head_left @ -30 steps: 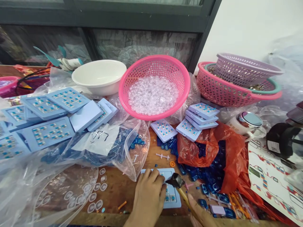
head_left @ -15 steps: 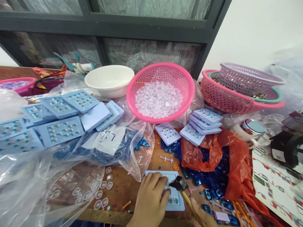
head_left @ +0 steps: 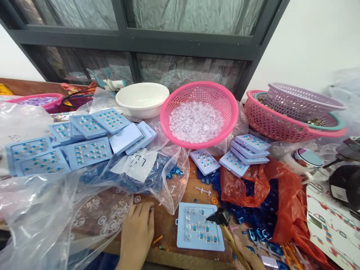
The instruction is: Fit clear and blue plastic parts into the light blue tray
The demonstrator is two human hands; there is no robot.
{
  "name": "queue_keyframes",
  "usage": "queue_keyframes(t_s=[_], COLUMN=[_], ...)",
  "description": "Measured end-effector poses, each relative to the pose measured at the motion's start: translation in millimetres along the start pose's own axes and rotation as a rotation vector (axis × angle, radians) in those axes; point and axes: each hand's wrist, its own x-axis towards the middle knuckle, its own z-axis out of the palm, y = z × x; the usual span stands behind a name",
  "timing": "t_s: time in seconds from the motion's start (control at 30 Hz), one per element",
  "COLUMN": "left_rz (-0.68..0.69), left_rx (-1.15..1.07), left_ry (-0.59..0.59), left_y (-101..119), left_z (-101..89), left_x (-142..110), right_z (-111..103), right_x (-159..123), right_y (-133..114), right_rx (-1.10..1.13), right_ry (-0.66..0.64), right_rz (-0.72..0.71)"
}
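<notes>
My left hand [head_left: 137,230] is over the wooden table, fingers together and bent down where small clear plastic rings lie; whatever is under the fingertips is hidden. One clear ring [head_left: 137,199] shows just beyond the fingers. In my right hand [head_left: 247,255], at the bottom edge, is a hammer [head_left: 229,236] with a black head and a wooden handle. Its pointed head hangs over the right side of a light blue plastic board [head_left: 201,243]. The board lies flat and holds several clear pieces, some with blue centres.
Stacked blue boards [head_left: 90,152] lie left, others [head_left: 249,153] to the right. Behind are a pink basket [head_left: 234,112] of clear pieces and a white basin [head_left: 143,90]. Plastic bags [head_left: 36,202], a red bag [head_left: 284,195] with dark blue parts and a mirror-topped mug [head_left: 308,159] surround the workspace.
My left hand has left the board and moved left to the clear rings, uncovering the board. My right hand still holds the hammer over the board's right side. The view has shifted slightly.
</notes>
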Motion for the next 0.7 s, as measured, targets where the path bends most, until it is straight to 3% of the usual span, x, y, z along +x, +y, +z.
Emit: queue_keyframes(t_s=[0.1, 0.23, 0.37, 0.5, 0.6, 0.7], left_rz=[0.072, 0.013, 0.096, 0.231, 0.297, 0.359], left_rx=[-0.124, -0.23, -0.495, -0.596, -0.543, -0.518], left_ry=[-0.015, 0.037, -0.125, -0.307, -0.369, -0.346], left_y=[14.8, 41.0, 81.2, 114.4, 121.9, 121.4], left_z=[1.0, -10.0, -19.7, -13.5, -5.5, -0.5], left_x=[0.9, -0.3, 0.0, 6.6, 10.6, 10.8], right_z=[0.8, -1.4, -5.3, -6.9, -7.4, -13.5], right_x=[-0.2, -7.3, -15.2, -16.0, -14.3, -17.9], right_y=[9.2, 9.9, 0.4, -10.9, -17.8, -23.9], right_rx=[0.024, 0.061, 0.098, 0.121, 0.131, 0.145], right_ry=[-0.007, 0.001, -0.003, 0.013, 0.024, 0.036], right_rz=[0.027, 0.065, 0.096, 0.121, 0.135, 0.137])
